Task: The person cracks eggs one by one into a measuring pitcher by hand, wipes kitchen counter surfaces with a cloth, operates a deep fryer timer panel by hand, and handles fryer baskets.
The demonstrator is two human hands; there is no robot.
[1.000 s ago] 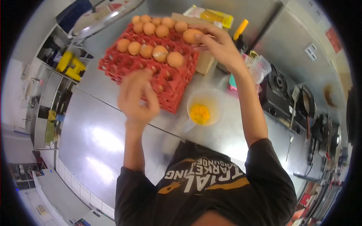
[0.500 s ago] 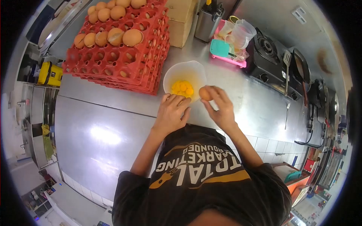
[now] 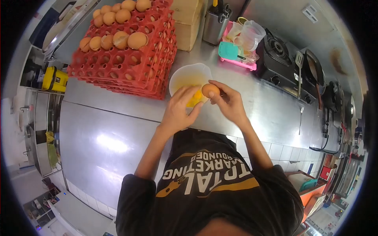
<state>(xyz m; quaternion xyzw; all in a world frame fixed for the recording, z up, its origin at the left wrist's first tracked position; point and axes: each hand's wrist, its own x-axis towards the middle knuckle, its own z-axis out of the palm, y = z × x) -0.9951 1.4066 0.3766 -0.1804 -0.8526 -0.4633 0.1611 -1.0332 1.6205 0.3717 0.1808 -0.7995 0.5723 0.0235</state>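
Observation:
A brown egg [image 3: 210, 90] is pinched in the fingers of my right hand [image 3: 230, 104], at the right side of a white plastic bowl [image 3: 183, 73]. Inside the bowl lie several yellow egg yolks [image 3: 195, 98], partly covered by my fingers. My left hand [image 3: 179, 108] is over the near left edge of the bowl, its fingers stretched out and its thumb apart, with nothing visible in it. The egg is close to my left fingertips; whether they touch I cannot tell.
Stacked red egg trays [image 3: 122, 65] with brown eggs stand at the back left. A pink tray [image 3: 238, 63] of plastic containers, a metal utensil holder [image 3: 214, 27] and a black gas stove [image 3: 277, 59] are at the back right. A fork [image 3: 301, 120] lies on the steel counter [image 3: 264, 108].
My right hand has brought the egg slightly up and left, over the bowl's right rim. My left hand has risen, its fingers now reaching further over the bowl.

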